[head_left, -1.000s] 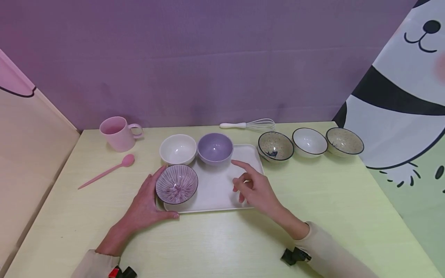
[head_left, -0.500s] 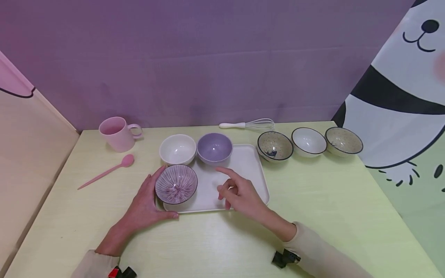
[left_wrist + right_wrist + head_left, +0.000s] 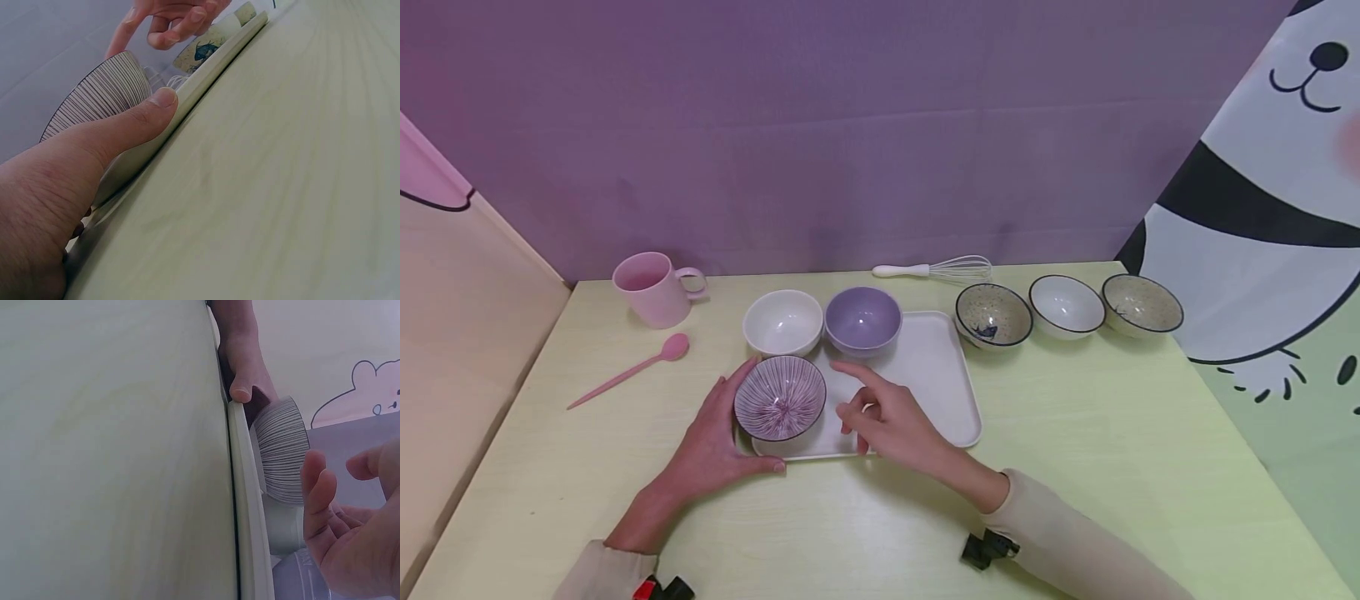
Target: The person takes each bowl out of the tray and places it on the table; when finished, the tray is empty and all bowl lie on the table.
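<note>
My left hand [image 3: 717, 433] lies spread about the front left corner of a white tray [image 3: 917, 400], its thumb stretched along the front edge, touching it in the left wrist view. The other fingers run up the left side beside a purple-striped bowl [image 3: 781, 398], partly hidden by it. Over the tray, just right of that bowl, hovers my right hand [image 3: 891, 421]. Its index finger reaches toward the left, the other fingers bend loosely, and nothing is held. A white bowl [image 3: 784, 323] and a purple bowl [image 3: 863, 321] stand side by side at the tray's back.
Right of the tray, a speckled bowl [image 3: 994, 315], a dark-rimmed white bowl [image 3: 1067, 307] and another speckled bowl [image 3: 1142, 305] form a row. A whisk [image 3: 934, 269] lies at the back edge. On the left are a pink mug [image 3: 655, 290] and a pink spoon [image 3: 628, 372].
My right hand has moved left over the tray, from near the purple bowl's right side to beside the striped bowl. My left hand, the bowls and the tray have stayed put.
</note>
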